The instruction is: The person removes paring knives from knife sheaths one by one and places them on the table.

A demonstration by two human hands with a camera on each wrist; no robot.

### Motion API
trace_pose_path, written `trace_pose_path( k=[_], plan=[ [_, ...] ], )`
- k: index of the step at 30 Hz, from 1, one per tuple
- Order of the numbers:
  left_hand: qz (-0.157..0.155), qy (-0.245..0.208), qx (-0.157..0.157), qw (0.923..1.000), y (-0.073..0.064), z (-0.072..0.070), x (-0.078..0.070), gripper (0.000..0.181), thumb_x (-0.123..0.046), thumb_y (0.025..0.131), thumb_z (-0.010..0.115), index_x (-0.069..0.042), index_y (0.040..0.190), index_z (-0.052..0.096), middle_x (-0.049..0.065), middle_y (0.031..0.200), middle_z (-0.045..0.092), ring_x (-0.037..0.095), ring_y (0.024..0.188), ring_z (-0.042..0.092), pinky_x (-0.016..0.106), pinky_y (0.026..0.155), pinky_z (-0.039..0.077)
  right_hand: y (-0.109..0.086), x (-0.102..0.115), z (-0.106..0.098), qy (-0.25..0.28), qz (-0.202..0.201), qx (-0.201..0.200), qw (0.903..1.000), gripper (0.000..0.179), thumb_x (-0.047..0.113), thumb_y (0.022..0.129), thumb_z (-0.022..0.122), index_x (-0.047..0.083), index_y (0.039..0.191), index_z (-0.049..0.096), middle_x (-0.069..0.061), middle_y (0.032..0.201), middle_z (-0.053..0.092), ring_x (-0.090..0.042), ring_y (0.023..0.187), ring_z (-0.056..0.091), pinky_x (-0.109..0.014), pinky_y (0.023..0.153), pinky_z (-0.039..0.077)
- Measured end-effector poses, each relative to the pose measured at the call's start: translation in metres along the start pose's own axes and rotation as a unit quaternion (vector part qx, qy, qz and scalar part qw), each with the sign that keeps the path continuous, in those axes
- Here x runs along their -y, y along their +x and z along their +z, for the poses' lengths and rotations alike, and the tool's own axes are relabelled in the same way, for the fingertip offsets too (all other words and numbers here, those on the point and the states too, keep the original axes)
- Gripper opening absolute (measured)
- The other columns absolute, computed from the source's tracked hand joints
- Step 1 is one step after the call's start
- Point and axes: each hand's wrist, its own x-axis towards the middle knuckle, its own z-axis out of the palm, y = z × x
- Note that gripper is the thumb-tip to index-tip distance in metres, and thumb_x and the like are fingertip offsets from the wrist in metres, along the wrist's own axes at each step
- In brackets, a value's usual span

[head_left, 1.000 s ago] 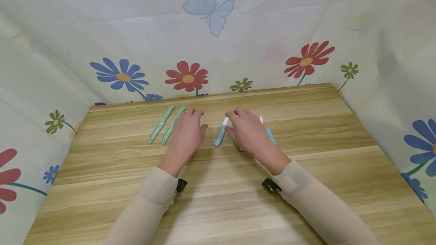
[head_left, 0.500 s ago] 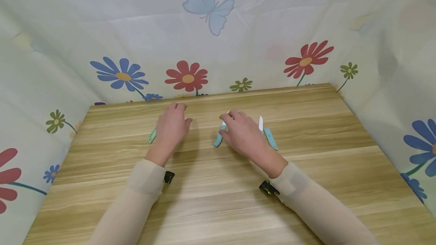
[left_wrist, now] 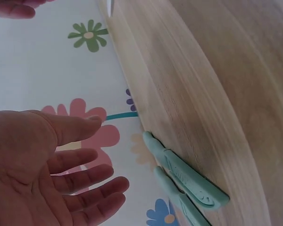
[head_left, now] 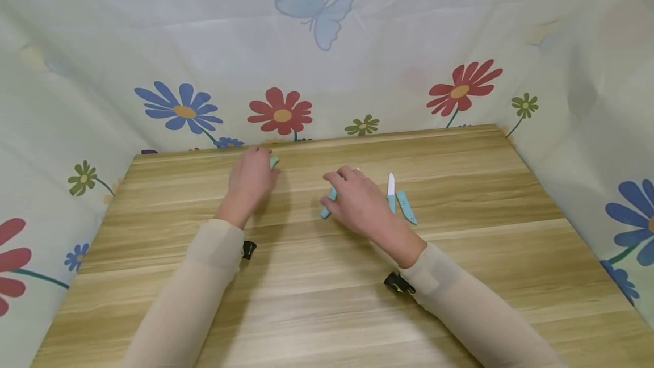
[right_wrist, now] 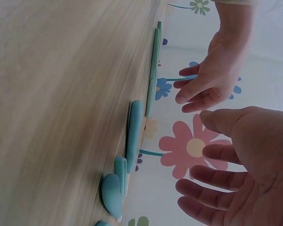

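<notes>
My left hand [head_left: 250, 178] hovers over the far left of the table, its fingers loosely spread and holding nothing. Beneath it lie two green knives in sheaths, the nearer knife [left_wrist: 188, 176] and its neighbour [left_wrist: 167, 181] side by side in the left wrist view; the head view leaves just one green handle end [head_left: 274, 161] uncovered. With relaxed fingers and nothing in them, my right hand [head_left: 360, 197] is above a blue-handled knife [head_left: 327, 209] and partly covers it. Right of that hand rest another blue knife [head_left: 391, 186] with a bare white blade and a blue sheath [head_left: 406, 208].
The wood-patterned table [head_left: 317, 300] ends at the back against a white cloth [head_left: 388, 72] printed with flowers and a butterfly. More cloth hangs at both sides. In the right wrist view, a smaller blue piece [right_wrist: 120, 167] lies beside the blue handle [right_wrist: 135, 127].
My left hand has moved left and a little away from me, over the green knives. The right hand has drifted slightly left, uncovering the right-hand blue knife and sheath. The knives stay put.
</notes>
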Motion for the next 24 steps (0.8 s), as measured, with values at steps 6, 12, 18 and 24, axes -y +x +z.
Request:
trace_pose_path(
  k=[6, 12, 18, 24],
  plan=[
    [-0.003, 0.003, 0.020, 0.9998, 0.014, -0.001, 0.003, 0.041, -0.020, 0.106, 0.065, 0.009, 0.135, 0.060, 0.028, 0.136, 0.058, 0.045, 0.126, 0.057, 0.060, 0.106, 0.048, 0.001, 0.002, -0.002, 0.004, 0.009, 0.007, 0.9999, 0.051, 0.039, 0.100, 0.075, 0.008, 0.139, 0.065, -0.011, 0.127, 0.066, -0.029, 0.116, 0.065, -0.049, 0.117, 0.043],
    [-0.011, 0.008, 0.042, 0.9990, 0.027, 0.002, 0.007, 0.037, -0.018, 0.107, 0.060, 0.010, 0.130, 0.062, 0.030, 0.134, 0.057, 0.048, 0.122, 0.058, 0.061, 0.103, 0.050, 0.000, 0.003, -0.001, 0.010, 0.009, 0.012, 0.9998, 0.051, 0.040, 0.100, 0.075, 0.008, 0.139, 0.066, -0.010, 0.126, 0.065, -0.028, 0.111, 0.066, -0.048, 0.114, 0.046],
    [-0.020, 0.016, 0.060, 0.9978, 0.037, 0.006, 0.010, 0.037, -0.017, 0.109, 0.055, 0.011, 0.132, 0.062, 0.031, 0.136, 0.056, 0.048, 0.126, 0.057, 0.062, 0.105, 0.048, 0.001, 0.005, 0.001, 0.012, 0.007, 0.016, 0.9998, 0.050, 0.039, 0.100, 0.075, 0.009, 0.139, 0.066, -0.009, 0.125, 0.066, -0.027, 0.110, 0.066, -0.043, 0.100, 0.056],
    [-0.038, 0.025, 0.081, 0.9957, 0.046, 0.012, 0.012, 0.033, -0.017, 0.108, 0.057, 0.008, 0.127, 0.066, 0.029, 0.137, 0.059, 0.046, 0.123, 0.060, 0.062, 0.100, 0.052, 0.003, 0.009, 0.007, 0.003, 0.003, 0.032, 0.9995, 0.049, 0.042, 0.101, 0.073, 0.011, 0.139, 0.066, -0.009, 0.126, 0.066, -0.030, 0.112, 0.064, -0.042, 0.089, 0.058]
  ],
)
